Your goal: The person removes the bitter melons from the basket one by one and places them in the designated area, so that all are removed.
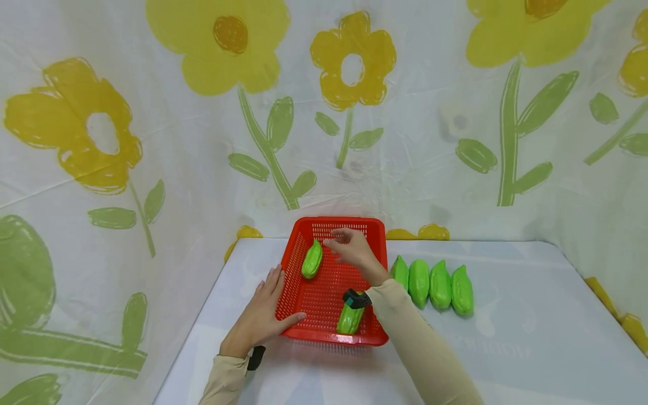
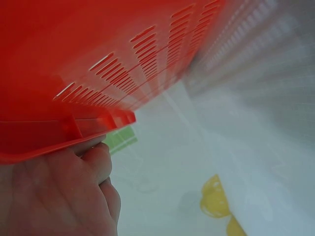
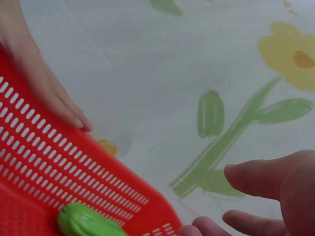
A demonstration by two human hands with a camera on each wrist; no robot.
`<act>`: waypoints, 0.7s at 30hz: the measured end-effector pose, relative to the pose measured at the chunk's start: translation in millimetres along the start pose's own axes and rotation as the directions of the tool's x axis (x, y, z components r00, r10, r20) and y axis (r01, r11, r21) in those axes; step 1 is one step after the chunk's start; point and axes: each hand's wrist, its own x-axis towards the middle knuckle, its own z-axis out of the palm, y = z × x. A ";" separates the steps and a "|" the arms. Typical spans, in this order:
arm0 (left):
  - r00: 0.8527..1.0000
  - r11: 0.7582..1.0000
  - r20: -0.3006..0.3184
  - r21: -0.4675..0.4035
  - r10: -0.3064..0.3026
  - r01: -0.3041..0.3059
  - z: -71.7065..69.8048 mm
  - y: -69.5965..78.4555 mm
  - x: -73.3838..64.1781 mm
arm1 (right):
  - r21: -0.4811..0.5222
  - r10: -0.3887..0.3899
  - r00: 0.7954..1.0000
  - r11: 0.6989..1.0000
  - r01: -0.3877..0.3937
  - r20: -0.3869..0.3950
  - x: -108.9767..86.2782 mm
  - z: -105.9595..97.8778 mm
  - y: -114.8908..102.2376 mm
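A red perforated plastic basket (image 1: 331,337) stands on the table in the head view. Inside it, one green ridged toy fruit (image 1: 312,260) lies near the back left, and a second green fruit (image 1: 348,320) lies near the front right, partly hidden by the right wrist. My left hand (image 1: 260,315) rests along the basket's left rim, fingers extended and thumb apart. Above the back of the basket is my right hand (image 1: 353,249), its fingers and thumb spread apart with nothing between them. The right wrist view also shows a green fruit (image 3: 88,221) below that hand.
Several more green fruits (image 1: 439,286) lie in a row on the table just right of the basket. A white table surface (image 1: 526,315) extends farther right. Flower-printed cloth (image 1: 405,169) hangs behind and on both sides.
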 end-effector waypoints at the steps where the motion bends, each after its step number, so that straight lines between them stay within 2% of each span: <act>1: 1.000 1.000 0.001 0.003 0.000 0.000 0.3 -0.3 -0.1 | 0.004 0.003 1.000 1.000 -0.003 -0.003 1.7 2.6 1.8; 13: 1.000 1.000 0.020 0.007 -0.013 0.013 2.6 0.7 0.9 | 0.016 0.060 0.997 0.998 -0.059 -0.050 17.6 24.5 26.7; 21: 1.000 1.000 0.007 0.017 -0.017 0.017 2.2 0.0 2.3 | 0.048 0.100 0.993 0.994 -0.098 -0.060 25.1 32.9 32.9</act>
